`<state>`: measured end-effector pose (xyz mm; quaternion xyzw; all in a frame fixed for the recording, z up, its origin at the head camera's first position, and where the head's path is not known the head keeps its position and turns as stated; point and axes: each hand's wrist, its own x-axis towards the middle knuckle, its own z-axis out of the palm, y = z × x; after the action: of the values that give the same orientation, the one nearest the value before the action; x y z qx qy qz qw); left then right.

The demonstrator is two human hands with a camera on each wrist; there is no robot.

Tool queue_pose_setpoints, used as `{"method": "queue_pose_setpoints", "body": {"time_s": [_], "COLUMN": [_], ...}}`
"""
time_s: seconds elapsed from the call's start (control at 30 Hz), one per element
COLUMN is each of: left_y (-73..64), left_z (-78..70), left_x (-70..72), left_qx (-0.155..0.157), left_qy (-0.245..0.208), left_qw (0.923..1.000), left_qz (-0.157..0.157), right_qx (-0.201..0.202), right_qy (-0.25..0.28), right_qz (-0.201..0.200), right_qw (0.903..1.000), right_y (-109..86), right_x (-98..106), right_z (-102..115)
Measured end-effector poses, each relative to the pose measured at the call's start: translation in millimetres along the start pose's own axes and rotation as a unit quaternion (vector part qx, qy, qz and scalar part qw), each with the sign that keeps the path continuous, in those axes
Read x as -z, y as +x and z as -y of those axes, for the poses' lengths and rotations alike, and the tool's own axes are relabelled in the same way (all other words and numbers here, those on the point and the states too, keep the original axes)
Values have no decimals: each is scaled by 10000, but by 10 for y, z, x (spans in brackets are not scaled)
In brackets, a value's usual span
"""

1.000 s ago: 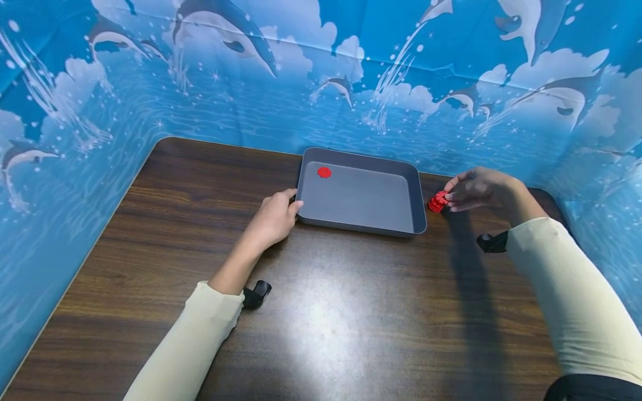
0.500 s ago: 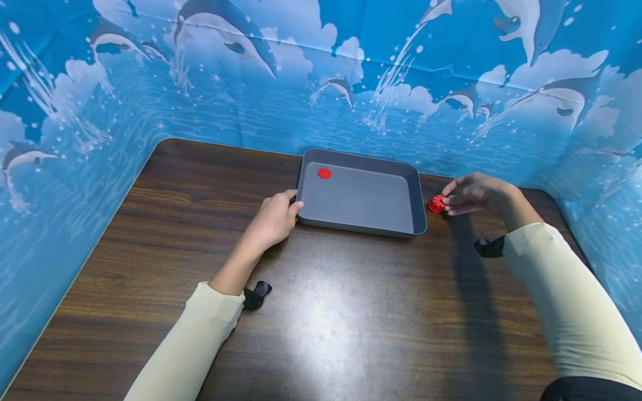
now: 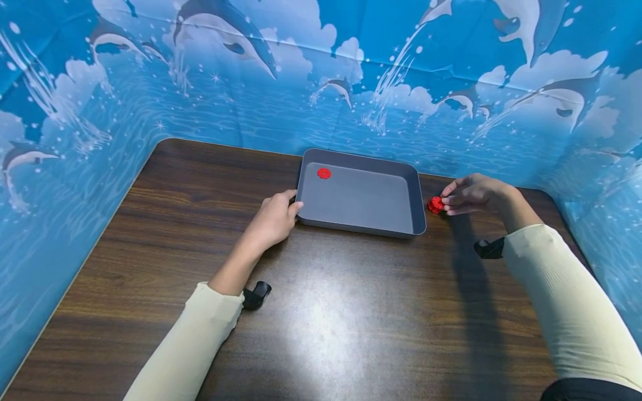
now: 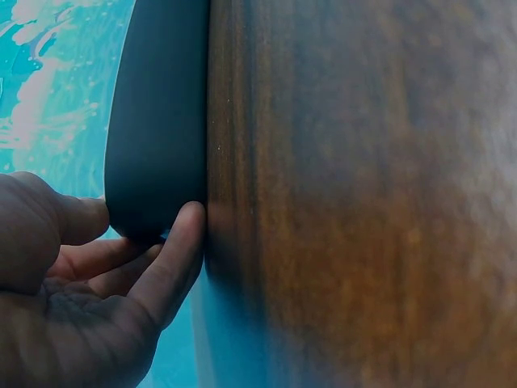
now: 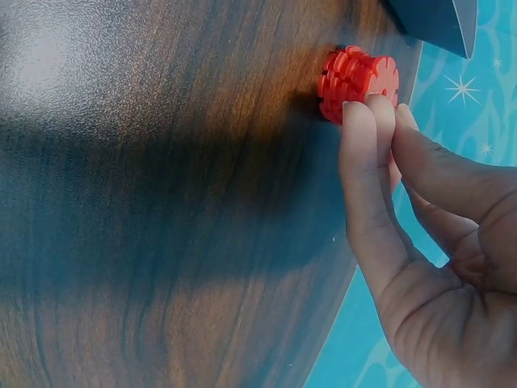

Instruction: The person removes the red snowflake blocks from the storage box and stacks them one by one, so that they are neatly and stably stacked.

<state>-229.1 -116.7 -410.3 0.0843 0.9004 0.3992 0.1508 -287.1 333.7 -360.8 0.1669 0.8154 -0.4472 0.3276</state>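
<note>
The scene is bright and evenly lit from overhead; a pale glare patch lies on the table [image 3: 311, 328] at lower centre of the head view. The right arm casts a soft shadow toward the bottom edge. The head view bends at its edges. Both wrist views are soft, the left wood grain blurred.

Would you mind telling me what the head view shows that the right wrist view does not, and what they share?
Only the head view shows the left hand holding the gray tray's left corner and the single red disc lying inside it. Only the right wrist view shows that the red pieces are notched discs stacked together, with fingertips on the stack's edge. Both show the right hand at the red stack on the wooden table, just outside the tray.
</note>
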Motion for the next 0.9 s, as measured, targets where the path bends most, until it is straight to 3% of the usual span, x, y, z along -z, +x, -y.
{"method": "queue_pose_setpoints", "body": {"time_s": [0.63, 0.9], "left_y": [-11, -8], "left_z": [-12, 10], "left_x": [3, -3], "left_qx": [-31, -43], "left_qy": [-19, -63], "left_qw": [10000, 10000], "left_qz": [2, 25], "right_qx": [106, 221], "right_qy": [-153, -322], "right_qz": [-63, 59], "right_qw": [9998, 9992], "right_y": [-65, -139], "right_x": [32, -25], "right_z": [-2, 189]}}
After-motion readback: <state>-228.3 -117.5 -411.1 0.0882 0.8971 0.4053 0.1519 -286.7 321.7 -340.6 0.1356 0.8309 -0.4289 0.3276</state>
